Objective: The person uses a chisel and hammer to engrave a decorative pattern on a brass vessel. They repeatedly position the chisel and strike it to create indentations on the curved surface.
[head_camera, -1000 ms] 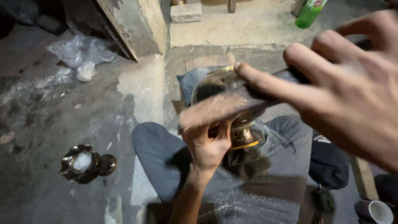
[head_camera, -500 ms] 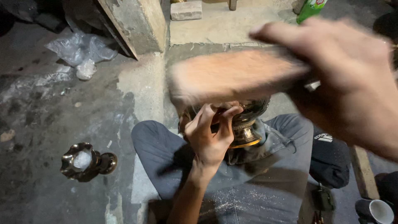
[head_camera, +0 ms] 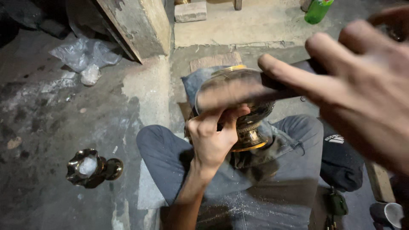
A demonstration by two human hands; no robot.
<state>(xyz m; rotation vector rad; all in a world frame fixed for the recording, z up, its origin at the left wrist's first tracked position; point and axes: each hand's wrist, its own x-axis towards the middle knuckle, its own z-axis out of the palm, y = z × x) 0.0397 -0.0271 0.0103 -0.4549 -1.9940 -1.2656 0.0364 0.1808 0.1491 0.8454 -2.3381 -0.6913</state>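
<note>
My left hand (head_camera: 211,138) grips the stem of a brass footed bowl (head_camera: 247,121) held over my lap, its round base pointing down toward my knees. My right hand (head_camera: 353,85), large and close to the camera, holds a long brush-like tool (head_camera: 238,93) with pale bristles, motion-blurred, laid across the bowl's rim. The bowl's upper part is partly hidden behind the tool. My legs in grey trousers (head_camera: 272,187) are folded under the work, dusted with fine metal filings.
A second dark brass vessel (head_camera: 91,167) lies on the concrete floor at left. Crumpled plastic (head_camera: 83,57) sits at upper left by a slanted concrete slab (head_camera: 136,25). A green bottle (head_camera: 317,10), a brick (head_camera: 190,11) and a white cup (head_camera: 394,213) are around.
The brush has swept across the bowl, up and left then back down onto its rim. My left hand has kept its hold on the bowl's stem.
</note>
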